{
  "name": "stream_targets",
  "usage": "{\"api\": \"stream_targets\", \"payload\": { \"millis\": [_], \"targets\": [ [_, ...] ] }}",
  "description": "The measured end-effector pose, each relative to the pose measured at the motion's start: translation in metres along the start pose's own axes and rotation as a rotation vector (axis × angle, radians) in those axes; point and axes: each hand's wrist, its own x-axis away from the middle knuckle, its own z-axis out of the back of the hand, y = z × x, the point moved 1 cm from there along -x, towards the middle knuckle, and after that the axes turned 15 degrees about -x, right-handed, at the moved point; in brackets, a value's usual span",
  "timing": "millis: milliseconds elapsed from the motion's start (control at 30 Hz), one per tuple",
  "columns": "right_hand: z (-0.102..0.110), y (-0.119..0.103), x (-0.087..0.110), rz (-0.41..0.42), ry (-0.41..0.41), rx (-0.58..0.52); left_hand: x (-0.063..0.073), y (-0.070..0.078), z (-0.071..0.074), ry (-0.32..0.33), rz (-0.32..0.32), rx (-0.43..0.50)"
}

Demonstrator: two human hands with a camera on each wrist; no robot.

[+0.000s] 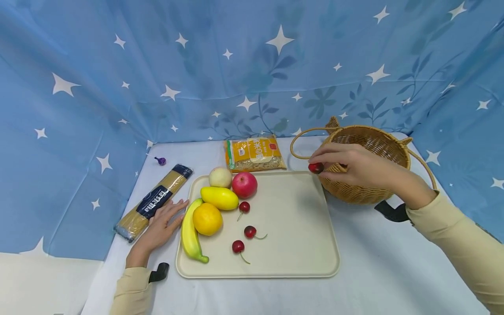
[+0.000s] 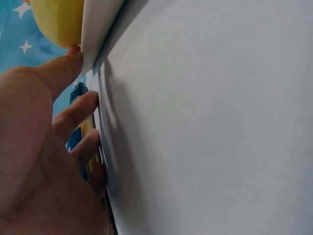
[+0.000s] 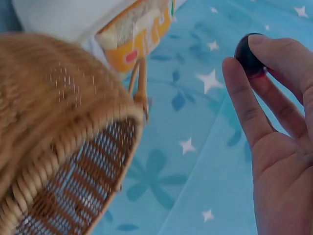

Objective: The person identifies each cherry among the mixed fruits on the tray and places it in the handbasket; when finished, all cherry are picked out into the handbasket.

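The left hand [image 1: 161, 225], fingers loosely spread and gripping nothing, lies between the pasta packet [image 1: 155, 202] and the left edge of the tray [image 1: 291, 227], where a careless push could jolt it and roll the three loose cherries [image 1: 238, 246]. At far right, the right hand [image 1: 356, 164] pinches another cherry [image 1: 316, 168] in its fingertips, left of the basket [image 1: 354, 194]; being round and smooth, it could slip out if the pinch slackens.

Four cherries [image 1: 316, 168], counting the held one. One each: banana [image 1: 190, 232], orange [image 1: 207, 219], mango [image 1: 219, 198], apple [image 1: 244, 184], pale round fruit [image 1: 220, 177]. Also one tray [image 1: 291, 227], one basket [image 1: 356, 195], one lollipop [image 1: 161, 161], one pasta pack [image 1: 154, 201], one grain bag [image 1: 255, 153].
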Motion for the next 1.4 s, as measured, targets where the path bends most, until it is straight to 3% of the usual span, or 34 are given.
{"api": "stream_targets", "payload": {
  "millis": [233, 633, 867, 1067, 1400],
  "targets": [
    [0.028, 0.017, 0.006, -0.049, 0.029, 0.073, -0.001, 0.001, 0.001, -0.006, 0.003, -0.005],
    [0.051, 0.051, 0.013, -0.301, 0.036, 0.049, -0.002, -0.003, 0.000, -0.002, -0.009, 0.005],
    [0.063, 0.075, 0.022, -0.481, -0.019, 0.054, -0.001, -0.003, -0.002, 0.003, -0.012, 0.017],
    [0.064, 0.100, 0.029, -0.611, -0.042, -0.016, -0.001, -0.002, -0.001, 0.016, -0.014, 0.014],
    [0.066, 0.128, 0.037, -0.698, -0.030, -0.167, 0.001, 0.001, 0.000, 0.011, -0.003, 0.009]
  ]
}}
